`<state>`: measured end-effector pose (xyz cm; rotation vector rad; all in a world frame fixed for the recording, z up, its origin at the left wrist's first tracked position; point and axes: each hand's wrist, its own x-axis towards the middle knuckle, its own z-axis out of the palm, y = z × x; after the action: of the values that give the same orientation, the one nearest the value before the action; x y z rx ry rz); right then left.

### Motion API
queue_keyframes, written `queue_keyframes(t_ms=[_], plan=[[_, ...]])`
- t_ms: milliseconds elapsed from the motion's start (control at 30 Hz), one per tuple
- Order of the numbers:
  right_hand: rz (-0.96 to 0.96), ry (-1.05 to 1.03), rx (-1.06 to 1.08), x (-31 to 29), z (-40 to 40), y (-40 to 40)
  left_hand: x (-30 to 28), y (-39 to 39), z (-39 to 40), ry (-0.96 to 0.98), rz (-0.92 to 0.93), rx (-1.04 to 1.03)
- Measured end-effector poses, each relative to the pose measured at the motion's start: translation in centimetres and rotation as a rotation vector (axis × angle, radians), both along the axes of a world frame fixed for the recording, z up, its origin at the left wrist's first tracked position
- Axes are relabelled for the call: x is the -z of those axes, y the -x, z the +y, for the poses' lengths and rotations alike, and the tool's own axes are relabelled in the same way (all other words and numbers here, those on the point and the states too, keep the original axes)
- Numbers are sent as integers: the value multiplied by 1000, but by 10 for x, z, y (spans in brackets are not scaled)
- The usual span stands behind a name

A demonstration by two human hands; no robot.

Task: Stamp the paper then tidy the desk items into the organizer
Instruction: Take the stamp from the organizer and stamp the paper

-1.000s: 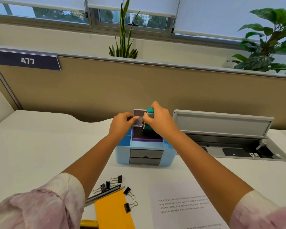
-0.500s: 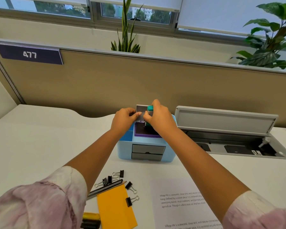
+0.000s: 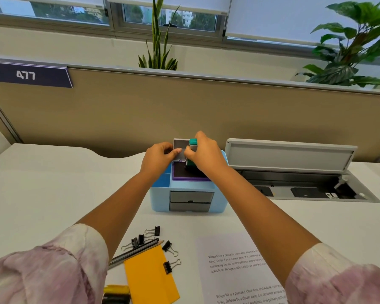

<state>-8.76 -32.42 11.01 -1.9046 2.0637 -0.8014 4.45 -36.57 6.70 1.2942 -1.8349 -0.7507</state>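
Hands were busy on top of the blue organizer (image 3: 160,200), which sat at the back of the white desk (image 3: 42,183). The left hand (image 3: 157,157) pinched the raised lid (image 3: 180,148) of the purple ink pad (image 3: 185,174), holding it up. The right hand (image 3: 203,155) was curled around the green stamp (image 3: 193,141) and held it down on the pad or just above it; which one was hard to tell. The printed paper (image 3: 239,270) lay near the front of the desk, well apart from the stamp, and no stamp mark could be seen on the part that showed. To its left lay the black binder clips (image 3: 154,232), some pencils (image 3: 134,252) and a yellow pad of notes (image 3: 149,277), all outside the organizer. A few things could go wrong from there. The ink pad sat high on the organizer, so a hard push might make the box tip or slide. If the left hand let go, the lid might drop onto the right hand's fingers. A wet stamp carried over the desk might touch a sleeve (image 3: 53,273) or leave a smudge, and too little ink could leave a pale mark on the paper.
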Motion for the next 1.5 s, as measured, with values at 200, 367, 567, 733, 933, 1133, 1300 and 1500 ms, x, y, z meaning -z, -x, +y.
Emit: queue_keyframes(t_ms=[200,367,567,733,933,1133,1300,1500], plan=[[52,-30,-80,-11,6,0,-10,1,6,0,140,-67],[-288,292,-82,-19,43,13,-15,-1,9,-3,32,-45],[-527,323,55,-8,101,45,-25,-11,24,12,-37,39],[-526,239,112,6,149,56,-33,-13,53,54,-73,26],[-465,146,163,24,211,62,-37,-4,123,150,-101,108],[-424,101,229,35,266,76,-5,13,215,274,-278,247],[-424,69,236,39,308,79,36,22,283,205,-385,401],[-445,10,266,52,356,85,73,24,330,2,-457,420]])
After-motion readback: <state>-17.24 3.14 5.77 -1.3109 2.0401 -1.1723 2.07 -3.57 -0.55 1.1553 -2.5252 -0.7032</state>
